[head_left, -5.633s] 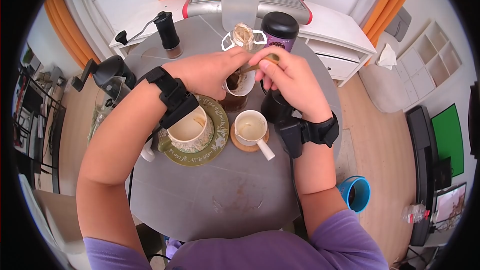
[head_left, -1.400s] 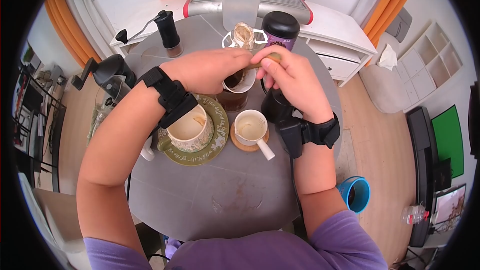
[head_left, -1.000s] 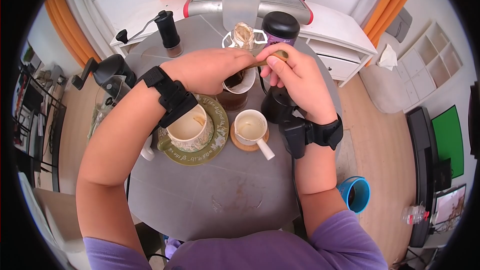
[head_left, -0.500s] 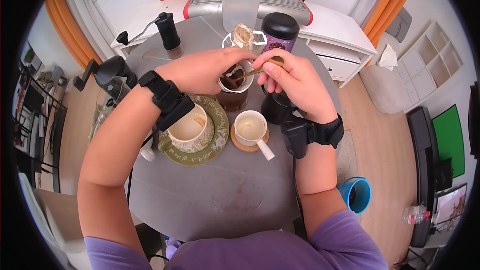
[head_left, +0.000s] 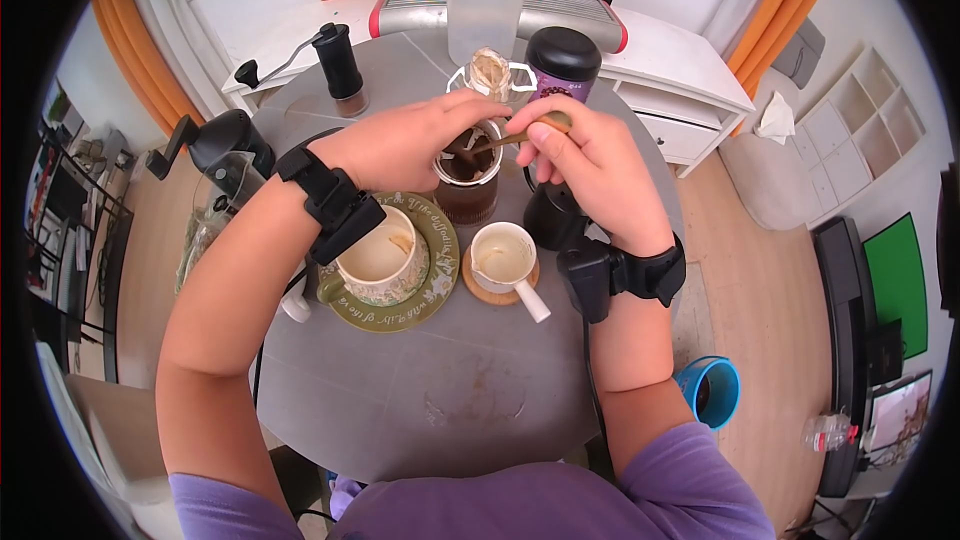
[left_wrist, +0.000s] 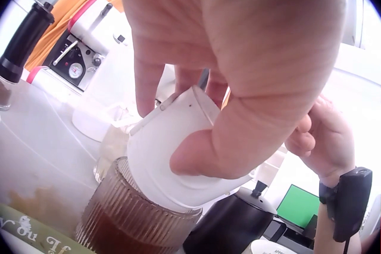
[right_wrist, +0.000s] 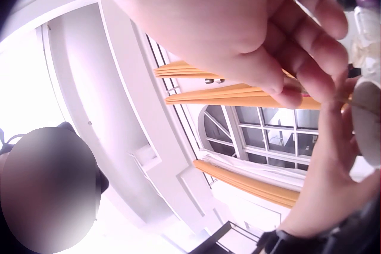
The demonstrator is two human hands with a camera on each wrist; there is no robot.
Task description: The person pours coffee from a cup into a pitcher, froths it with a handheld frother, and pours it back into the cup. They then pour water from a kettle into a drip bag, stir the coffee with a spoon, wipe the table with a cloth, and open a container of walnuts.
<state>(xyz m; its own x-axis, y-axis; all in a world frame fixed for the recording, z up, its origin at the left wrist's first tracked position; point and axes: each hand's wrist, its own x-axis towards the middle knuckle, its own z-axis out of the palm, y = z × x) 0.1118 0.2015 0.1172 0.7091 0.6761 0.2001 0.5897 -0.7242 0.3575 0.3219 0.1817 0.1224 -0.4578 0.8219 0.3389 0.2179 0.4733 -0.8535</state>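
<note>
My left hand (head_left: 395,145) grips a white cup-shaped vessel (left_wrist: 161,153), which stands tilted at the mouth of a ribbed glass (head_left: 466,205) with brown liquid inside. Dark, wet-looking grounds (head_left: 464,162) show within the white vessel in the head view. Between thumb and fingers, my right hand (head_left: 595,165) pinches a brown-gold spoon (head_left: 508,140), whose far end reaches down among the grounds. In the left wrist view, the left thumb presses the vessel's outer wall and the ribbed glass (left_wrist: 125,215) sits below it. The right wrist view shows the right fingers (right_wrist: 315,57) curled.
A patterned cup (head_left: 375,280) on a green plate (head_left: 400,318) and a small white handled pot (head_left: 502,252) stand nearer me. A black kettle (head_left: 553,215) is right of the glass. Behind are a used filter (head_left: 490,75), clear pitcher (head_left: 487,5), black-lidded jar (head_left: 562,55) and grinder (head_left: 338,65).
The spoon, earlier mostly hidden by the left hand, shows more of its length, and so do the grounds. My left hand has shifted slightly left; my right still holds the spoon.
</note>
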